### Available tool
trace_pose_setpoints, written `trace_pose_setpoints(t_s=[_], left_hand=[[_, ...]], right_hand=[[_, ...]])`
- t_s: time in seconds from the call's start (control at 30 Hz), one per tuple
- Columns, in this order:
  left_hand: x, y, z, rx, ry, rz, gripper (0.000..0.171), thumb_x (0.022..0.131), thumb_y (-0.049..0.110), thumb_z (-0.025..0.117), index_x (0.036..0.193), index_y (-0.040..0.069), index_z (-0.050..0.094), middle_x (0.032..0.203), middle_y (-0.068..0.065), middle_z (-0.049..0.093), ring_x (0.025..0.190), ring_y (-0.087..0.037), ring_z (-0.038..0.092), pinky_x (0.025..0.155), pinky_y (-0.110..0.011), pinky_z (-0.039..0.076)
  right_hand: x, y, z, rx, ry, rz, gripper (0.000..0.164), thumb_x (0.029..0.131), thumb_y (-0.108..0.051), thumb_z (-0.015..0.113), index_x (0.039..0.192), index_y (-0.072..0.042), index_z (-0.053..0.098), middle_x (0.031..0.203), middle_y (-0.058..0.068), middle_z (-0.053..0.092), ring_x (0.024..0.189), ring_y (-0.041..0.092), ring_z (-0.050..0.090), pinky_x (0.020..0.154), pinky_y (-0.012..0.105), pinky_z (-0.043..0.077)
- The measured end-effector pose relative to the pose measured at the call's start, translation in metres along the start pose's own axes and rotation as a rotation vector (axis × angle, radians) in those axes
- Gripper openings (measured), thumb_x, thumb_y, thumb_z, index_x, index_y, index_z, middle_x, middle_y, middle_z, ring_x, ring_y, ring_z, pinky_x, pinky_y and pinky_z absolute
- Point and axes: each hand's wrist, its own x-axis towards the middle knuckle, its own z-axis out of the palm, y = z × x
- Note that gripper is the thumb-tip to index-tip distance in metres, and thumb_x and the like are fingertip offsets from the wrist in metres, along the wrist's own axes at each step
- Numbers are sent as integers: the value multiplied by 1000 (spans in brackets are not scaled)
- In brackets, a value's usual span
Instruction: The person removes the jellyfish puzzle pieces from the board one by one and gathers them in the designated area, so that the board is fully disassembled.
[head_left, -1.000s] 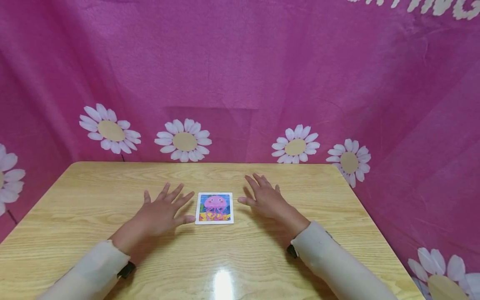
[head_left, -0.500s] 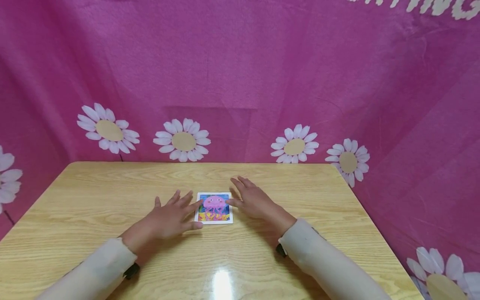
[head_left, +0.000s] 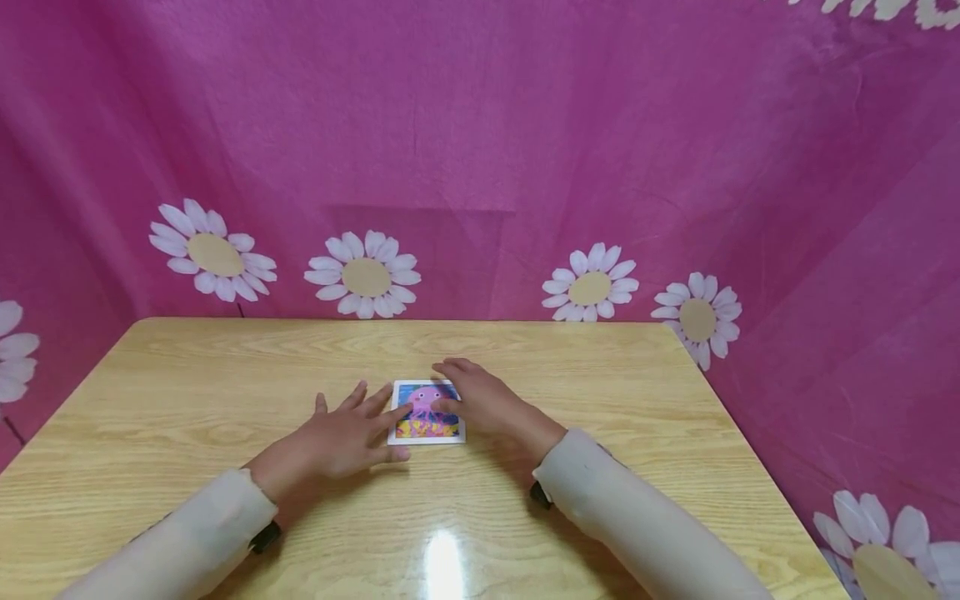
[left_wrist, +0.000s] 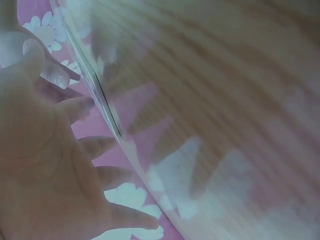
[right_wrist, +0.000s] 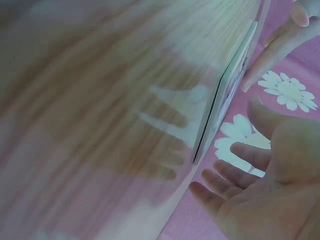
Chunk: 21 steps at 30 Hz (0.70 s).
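A square jigsaw puzzle or picture board (head_left: 427,425) lies flat near the middle of the table, showing a pink jellyfish on blue inside a white border. My left hand (head_left: 341,437) is at its left edge, fingers spread, with the index fingertip over the picture. From the right, my right hand (head_left: 491,400) reaches over the upper right corner, thumb above the jellyfish. In the right wrist view the board (right_wrist: 225,95) appears edge-on, and the right hand's fingers (right_wrist: 235,172) are loosely bent beside it. Neither hand grips it; whether the fingertips touch is unclear.
The wooden table (head_left: 225,358) has a glossy top with a bright light reflection near its front. Behind and beside it hangs a pink cloth (head_left: 450,125) printed with white daisies. Dark wrist straps (head_left: 266,537) show below the sleeves.
Both hands have moved inward from either side until their fingers overlap the board's edges. The right hand travelled further left, and its fingers bend more. The board stays in place.
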Motion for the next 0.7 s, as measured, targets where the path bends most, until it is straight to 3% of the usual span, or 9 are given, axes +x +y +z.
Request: trace_pose_setpoints(t_s=[0.43, 0.7], left_hand=[[3, 0, 0, -11, -26, 5, 82, 96, 76, 44, 163, 31, 32, 173, -6, 13, 157, -46, 6, 103, -89, 1], [2, 0, -4, -33, -54, 12, 82, 96, 76, 43, 164, 32, 29, 174, -6, 13, 156, -48, 8, 103, -89, 4]], right_hand=[[14, -14, 4, -34, 53, -72, 49, 100, -28, 71, 142, -8, 60, 143, 11, 57, 135, 27, 53, 113, 42, 44], [28, -21, 8, 32, 45, -69, 39, 99, -23, 72, 135, -8, 67, 130, 9, 63, 123, 25, 60, 108, 40, 48]])
